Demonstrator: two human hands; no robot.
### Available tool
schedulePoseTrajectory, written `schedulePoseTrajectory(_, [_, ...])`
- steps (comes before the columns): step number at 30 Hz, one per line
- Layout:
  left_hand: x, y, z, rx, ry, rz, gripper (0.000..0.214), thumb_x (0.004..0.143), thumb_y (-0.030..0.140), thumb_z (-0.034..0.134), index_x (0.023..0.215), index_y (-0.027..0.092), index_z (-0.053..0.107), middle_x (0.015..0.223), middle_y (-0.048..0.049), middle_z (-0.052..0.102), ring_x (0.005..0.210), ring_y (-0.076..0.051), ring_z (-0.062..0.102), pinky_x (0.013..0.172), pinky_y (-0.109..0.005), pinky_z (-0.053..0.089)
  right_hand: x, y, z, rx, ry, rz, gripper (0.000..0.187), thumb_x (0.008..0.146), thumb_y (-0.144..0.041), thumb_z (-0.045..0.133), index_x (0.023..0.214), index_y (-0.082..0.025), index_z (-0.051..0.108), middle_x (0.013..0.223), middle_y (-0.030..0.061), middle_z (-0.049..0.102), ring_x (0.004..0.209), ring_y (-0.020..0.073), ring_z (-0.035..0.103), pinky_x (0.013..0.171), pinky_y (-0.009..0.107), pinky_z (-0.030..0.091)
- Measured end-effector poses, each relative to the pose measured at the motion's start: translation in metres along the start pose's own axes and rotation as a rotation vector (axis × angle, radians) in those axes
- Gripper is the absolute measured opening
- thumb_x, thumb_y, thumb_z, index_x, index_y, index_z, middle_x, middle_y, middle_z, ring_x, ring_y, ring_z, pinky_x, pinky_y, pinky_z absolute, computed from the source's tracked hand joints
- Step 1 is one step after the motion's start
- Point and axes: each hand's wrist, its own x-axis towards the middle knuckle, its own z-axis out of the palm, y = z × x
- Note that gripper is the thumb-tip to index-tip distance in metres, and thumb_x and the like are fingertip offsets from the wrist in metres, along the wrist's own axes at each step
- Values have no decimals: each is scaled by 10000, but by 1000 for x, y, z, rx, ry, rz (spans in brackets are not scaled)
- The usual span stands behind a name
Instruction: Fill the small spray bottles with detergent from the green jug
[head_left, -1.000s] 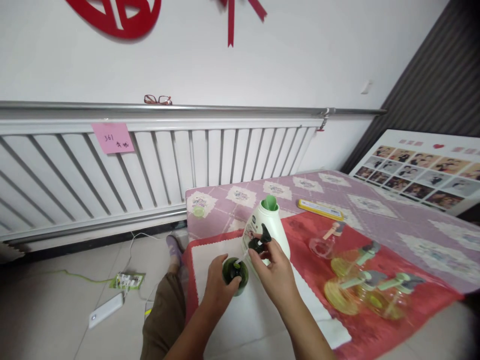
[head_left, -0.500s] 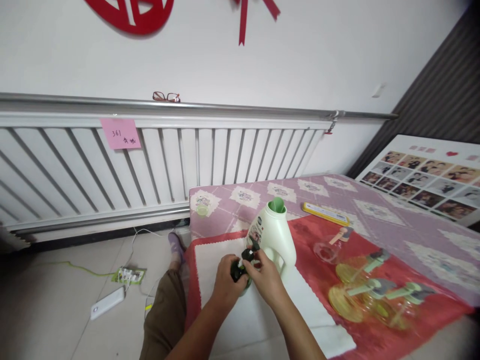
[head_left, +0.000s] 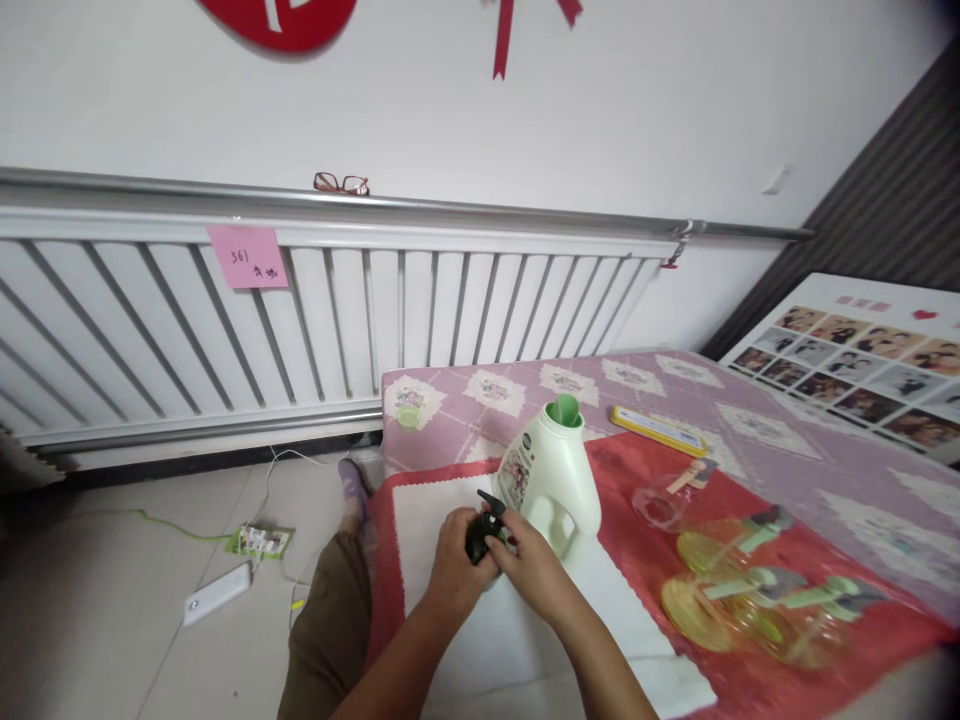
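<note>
My left hand is wrapped round a dark green pump bottle above the white cloth. The fingers of my right hand are closed at the bottle's neck, just below its black pump head, whose spout points up and to the left. Much of the bottle is hidden by my fingers. Right behind my hands stands a large pale green detergent jug, uncapped, with a green pouring insert in its mouth.
Several clear and yellow bottles with pale green pump heads lie on the red cloth at the right. A yellow flat box is behind them. A small green cap sits at the table's far left. A radiator runs along the wall.
The pump head's spout has turned and now points up to the left. My right fingers have shifted at the neck, while my left hand stays round the bottle. The view has moved slightly.
</note>
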Motion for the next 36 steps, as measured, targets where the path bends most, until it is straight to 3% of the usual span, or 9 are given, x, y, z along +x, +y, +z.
schedulePoseTrajectory(12, [-2,2,-1,-20,14,16,371,705,216,580,1073,191,538,1083,-82,589,1029,-241,563,948,-411,439,2,-6,-1,-75,0,26,301,734,-184,552,1021,-165,641,1010,95,667,997,243,610,921,388,464])
schedulePoseTrajectory(21, [-3,-4,0,-16,10,33,391,676,172,568,1065,185,531,1121,-95,576,1075,-253,546,982,-428,417,2,-4,12,-116,162,128,142,681,-231,625,812,-225,571,824,26,617,834,230,603,782,363,477])
schedulePoseTrajectory(25, [-4,-6,0,-8,13,28,394,678,158,551,1071,188,531,1129,-87,576,1078,-243,550,979,-413,423,1,-3,19,-105,231,168,161,670,-261,642,756,-238,509,756,7,586,783,227,591,760,372,475])
schedulePoseTrajectory(27, [-5,-7,0,-10,13,28,407,662,147,550,1066,190,532,1128,-81,576,1078,-240,551,979,-411,423,0,-3,21,-81,252,176,206,653,-274,664,796,-232,522,787,11,604,814,230,601,792,382,481])
schedulePoseTrajectory(32, [-5,-8,0,-31,13,35,378,680,175,571,1056,196,534,1125,-73,577,1082,-242,549,987,-421,418,-5,-5,19,26,244,151,447,666,-286,634,1102,-207,578,1066,62,663,1013,241,626,840,366,512])
schedulePoseTrajectory(36, [-5,-7,0,-37,2,20,389,693,170,577,1078,205,529,1138,-69,576,1087,-239,546,990,-428,417,-8,-4,19,75,219,138,319,703,-270,567,1009,-227,646,1088,56,678,1030,230,635,808,340,527])
